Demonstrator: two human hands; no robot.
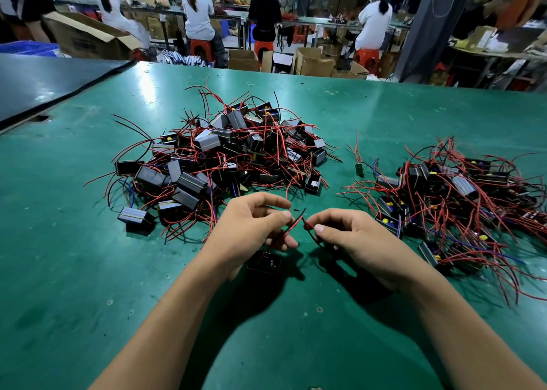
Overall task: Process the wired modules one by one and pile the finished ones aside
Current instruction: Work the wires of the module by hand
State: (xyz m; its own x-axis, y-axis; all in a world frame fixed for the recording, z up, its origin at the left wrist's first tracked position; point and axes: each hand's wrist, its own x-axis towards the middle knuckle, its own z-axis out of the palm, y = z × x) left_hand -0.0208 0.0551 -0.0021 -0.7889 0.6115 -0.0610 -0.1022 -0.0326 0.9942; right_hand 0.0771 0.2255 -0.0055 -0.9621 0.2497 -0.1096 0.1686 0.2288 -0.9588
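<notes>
Fingers on wires (module beneath)

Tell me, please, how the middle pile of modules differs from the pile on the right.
The middle pile is heaped high, modules stacked on one another; the right pile lies lower and looser. The middle pile shows mostly closed grey and black sides; the right pile shows more yellow parts. The middle pile is wholly in view; the right pile runs off the edge. Both hold black modules with red wires on the green table.
</notes>
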